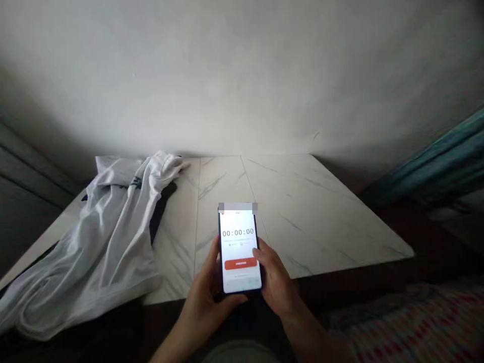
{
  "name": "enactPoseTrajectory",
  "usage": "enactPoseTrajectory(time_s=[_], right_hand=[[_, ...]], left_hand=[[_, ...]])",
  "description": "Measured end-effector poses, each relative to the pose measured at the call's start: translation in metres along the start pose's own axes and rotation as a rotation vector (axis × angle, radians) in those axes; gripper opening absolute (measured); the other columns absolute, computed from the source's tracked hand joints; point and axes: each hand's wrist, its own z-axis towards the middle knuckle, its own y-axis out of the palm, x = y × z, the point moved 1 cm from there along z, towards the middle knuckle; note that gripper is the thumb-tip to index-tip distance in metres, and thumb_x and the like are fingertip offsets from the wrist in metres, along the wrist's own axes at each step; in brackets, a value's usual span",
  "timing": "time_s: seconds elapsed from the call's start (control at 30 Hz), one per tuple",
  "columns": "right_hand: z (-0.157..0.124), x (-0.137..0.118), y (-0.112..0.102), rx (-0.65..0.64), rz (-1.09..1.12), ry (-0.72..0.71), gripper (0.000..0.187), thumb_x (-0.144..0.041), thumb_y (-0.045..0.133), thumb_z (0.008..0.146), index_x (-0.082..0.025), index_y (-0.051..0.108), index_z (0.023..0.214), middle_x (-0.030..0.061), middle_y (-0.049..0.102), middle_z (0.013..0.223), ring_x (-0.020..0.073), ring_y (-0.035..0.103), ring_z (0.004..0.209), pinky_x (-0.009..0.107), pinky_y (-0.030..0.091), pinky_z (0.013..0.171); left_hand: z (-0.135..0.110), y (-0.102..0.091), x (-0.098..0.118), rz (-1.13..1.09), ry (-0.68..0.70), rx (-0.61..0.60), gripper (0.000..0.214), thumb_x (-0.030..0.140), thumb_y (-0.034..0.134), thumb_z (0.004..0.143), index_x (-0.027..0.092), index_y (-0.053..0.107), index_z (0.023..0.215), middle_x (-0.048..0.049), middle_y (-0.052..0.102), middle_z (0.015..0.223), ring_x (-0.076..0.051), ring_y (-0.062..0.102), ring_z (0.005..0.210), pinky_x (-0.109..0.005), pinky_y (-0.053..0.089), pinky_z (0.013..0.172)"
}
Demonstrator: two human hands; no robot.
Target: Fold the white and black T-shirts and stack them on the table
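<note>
A smartphone [239, 252] is held upright in front of me, its lit screen showing 00:00:00 above a red button. My left hand [207, 287] wraps the phone's left side and lower edge, with the thumb below it. On the right edge my right hand [274, 275] grips the phone, and that thumb lies over the screen beside the red button. The fingers behind the phone are hidden. To the left, a crumpled white garment [113, 227] lies on the marble-patterned table [321, 217] and hangs over its front edge.
Dark cloth [162, 206] shows under the white garment. A pale wall [242, 75] rises behind the table. Teal fabric [434, 151] hangs at the right, and a colourful patterned cloth [423, 322] lies at the lower right. The table's front right corner [410, 252] is rounded.
</note>
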Motion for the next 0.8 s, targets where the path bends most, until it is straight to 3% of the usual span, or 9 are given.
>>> enactPoseTrajectory(time_s=[0.47, 0.63, 0.73, 0.8], right_hand=[[0.001, 0.002, 0.001, 0.029, 0.030, 0.017, 0.038, -0.043, 0.065, 0.080, -0.020, 0.067, 0.110, 0.0087, 0.072, 0.104, 0.0283, 0.066, 0.099, 0.041, 0.051, 0.083], [0.000, 0.002, -0.001, 0.050, 0.070, 0.041, 0.040, -0.046, 0.065, 0.081, -0.020, 0.066, 0.112, 0.0088, 0.071, 0.107, 0.0283, 0.064, 0.103, 0.041, 0.050, 0.087], [0.001, 0.003, -0.004, 0.069, 0.115, 0.055, 0.041, -0.048, 0.065, 0.081, -0.021, 0.065, 0.113, 0.0081, 0.071, 0.110, 0.0278, 0.064, 0.105, 0.041, 0.049, 0.089], [0.002, 0.006, -0.007, 0.086, 0.155, 0.064, 0.042, -0.049, 0.066, 0.081, -0.021, 0.066, 0.113, 0.0078, 0.071, 0.110, 0.0276, 0.064, 0.105, 0.041, 0.049, 0.090]], left_hand=[[-0.001, 0.000, 0.003, 0.016, -0.076, 0.009, 0.114, 0.027, 0.082, 0.069, 0.033, 0.007, 0.155, -0.0125, 0.049, 0.146, -0.032, 0.055, 0.125, -0.043, 0.052, 0.097], [0.002, 0.002, 0.009, 0.123, -0.096, 0.000, 0.114, 0.026, 0.080, 0.068, 0.032, 0.007, 0.155, -0.0126, 0.049, 0.145, -0.030, 0.056, 0.123, -0.040, 0.053, 0.096], [0.004, 0.001, 0.006, 0.298, -0.112, -0.020, 0.114, 0.025, 0.077, 0.071, 0.031, 0.002, 0.156, -0.0127, 0.057, 0.137, -0.027, 0.064, 0.109, -0.036, 0.056, 0.086], [0.006, -0.001, 0.002, 0.473, -0.151, -0.057, 0.114, 0.026, 0.074, 0.073, 0.031, -0.006, 0.155, -0.0102, 0.067, 0.121, -0.021, 0.069, 0.089, -0.031, 0.057, 0.073]])
